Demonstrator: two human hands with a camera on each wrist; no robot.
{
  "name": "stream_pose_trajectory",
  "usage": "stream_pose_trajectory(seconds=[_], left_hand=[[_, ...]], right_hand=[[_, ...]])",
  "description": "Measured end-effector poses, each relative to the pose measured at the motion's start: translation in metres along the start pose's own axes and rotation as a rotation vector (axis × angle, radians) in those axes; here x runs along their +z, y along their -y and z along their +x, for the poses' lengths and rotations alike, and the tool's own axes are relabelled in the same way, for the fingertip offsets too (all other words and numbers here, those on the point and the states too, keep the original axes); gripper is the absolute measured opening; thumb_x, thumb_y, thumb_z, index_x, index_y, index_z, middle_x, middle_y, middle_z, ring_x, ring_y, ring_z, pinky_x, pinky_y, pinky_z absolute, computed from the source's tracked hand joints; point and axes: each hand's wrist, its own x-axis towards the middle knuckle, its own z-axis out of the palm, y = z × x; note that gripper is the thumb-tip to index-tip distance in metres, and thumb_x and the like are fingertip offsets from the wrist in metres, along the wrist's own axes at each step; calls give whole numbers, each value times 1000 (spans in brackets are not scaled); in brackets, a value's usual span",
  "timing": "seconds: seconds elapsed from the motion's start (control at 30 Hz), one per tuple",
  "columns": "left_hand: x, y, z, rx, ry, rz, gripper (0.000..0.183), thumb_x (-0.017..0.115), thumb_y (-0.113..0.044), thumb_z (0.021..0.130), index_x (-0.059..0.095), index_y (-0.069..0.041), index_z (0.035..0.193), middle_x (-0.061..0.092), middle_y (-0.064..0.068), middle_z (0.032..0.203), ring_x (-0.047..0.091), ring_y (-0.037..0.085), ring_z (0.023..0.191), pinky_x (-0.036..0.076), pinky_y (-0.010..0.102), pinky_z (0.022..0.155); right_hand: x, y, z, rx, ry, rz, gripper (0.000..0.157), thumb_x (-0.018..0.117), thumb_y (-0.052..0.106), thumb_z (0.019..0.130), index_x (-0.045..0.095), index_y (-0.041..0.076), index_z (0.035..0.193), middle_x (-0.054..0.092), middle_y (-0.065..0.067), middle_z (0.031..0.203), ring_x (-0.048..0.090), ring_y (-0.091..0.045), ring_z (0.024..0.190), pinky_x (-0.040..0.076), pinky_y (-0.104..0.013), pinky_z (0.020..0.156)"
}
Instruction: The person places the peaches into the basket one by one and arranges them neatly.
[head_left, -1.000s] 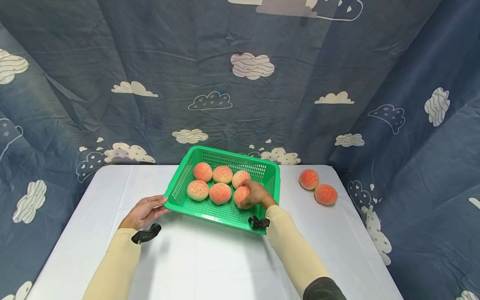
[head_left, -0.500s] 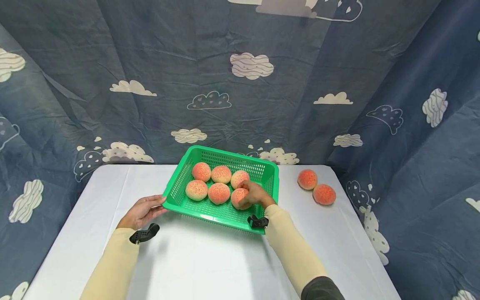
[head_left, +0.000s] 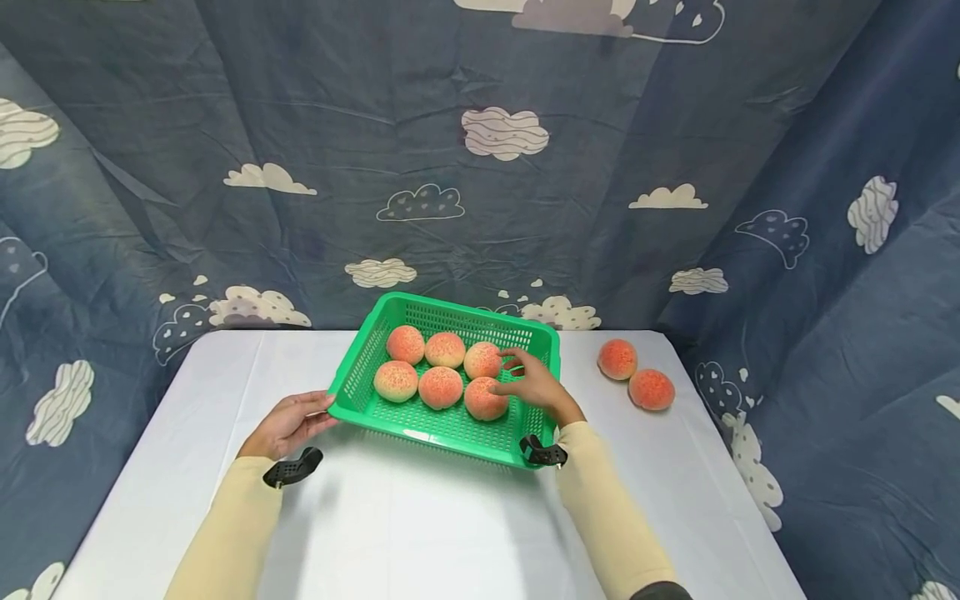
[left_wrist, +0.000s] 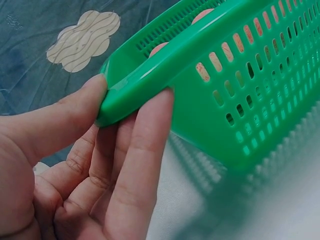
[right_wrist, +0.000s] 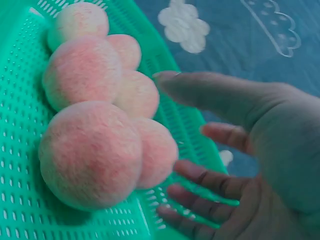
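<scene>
A green perforated plastic basket (head_left: 358,343) stands at the back middle of the table, holding two rows of peaches. My left hand (head_left: 288,423) pinches its front left corner, thumb on the outer edge and fingers under the rim (left_wrist: 150,75). Over the basket's right side is my right hand (head_left: 536,385), fingers spread, with nothing in its grasp. Its thumb overlaps the front right peach (head_left: 483,403) in the head view; its other fingers reach toward the back right peach (head_left: 482,360). In the right wrist view, a gap shows between the thumb and the big near peach (right_wrist: 90,155).
Two redder peaches, one behind (head_left: 617,358) and one nearer (head_left: 652,390), lie on the white table (head_left: 420,517) right of the basket. A dark blue curtain (head_left: 322,125) with cloud prints hangs behind and along the sides.
My right hand has let go of the front right peach, opened its fingers and drawn back to the right. That peach now rests in the basket. The left hand keeps its place.
</scene>
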Motion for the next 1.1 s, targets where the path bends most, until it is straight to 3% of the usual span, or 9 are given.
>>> stream_pose_trajectory(seconds=[0.23,0.37,0.67,0.9,0.97,1.1], left_hand=[[0,-1,0,-3,18,-28,12,53,-4,99,64,-9,97,66,4,90,66,12,82,58,25,83],[2,-1,0,-4,25,-33,10,54,-4,99,63,-7,99,66,5,90,66,13,82,58,24,82],[2,0,0,-7,-1,-1,10,55,-5,99,59,-4,108,65,5,92,66,13,84,57,26,88],[2,-1,-1,-9,-1,6,11,54,-6,99,58,-3,108,65,4,90,66,12,83,58,24,84],[2,-1,-1,-10,4,1,8,54,-6,99,60,-5,105,65,4,90,66,12,82,58,24,84],[3,-2,-1,-13,9,-15,7,56,-5,98,62,-6,102,66,4,89,66,12,82,58,24,83]], right_hand=[[-18,-12,-17,-79,-49,111,63,74,18,87,44,5,140,44,-24,139,43,-44,126,45,-52,102],[-30,-17,-25,-101,-103,145,59,74,15,87,47,5,139,46,-25,137,43,-45,126,43,-53,104],[-50,-38,-37,-75,-260,176,58,76,16,85,50,2,135,49,-24,133,47,-41,122,42,-51,105],[-79,-58,-43,7,-358,180,58,76,13,85,49,1,135,48,-21,134,45,-38,125,43,-51,104],[-90,-68,-46,27,-380,171,59,76,14,85,49,1,136,49,-21,135,46,-37,123,46,-46,102],[-111,-86,-55,88,-440,134,62,76,18,85,48,2,138,50,-20,134,51,-30,116,51,-24,86]])
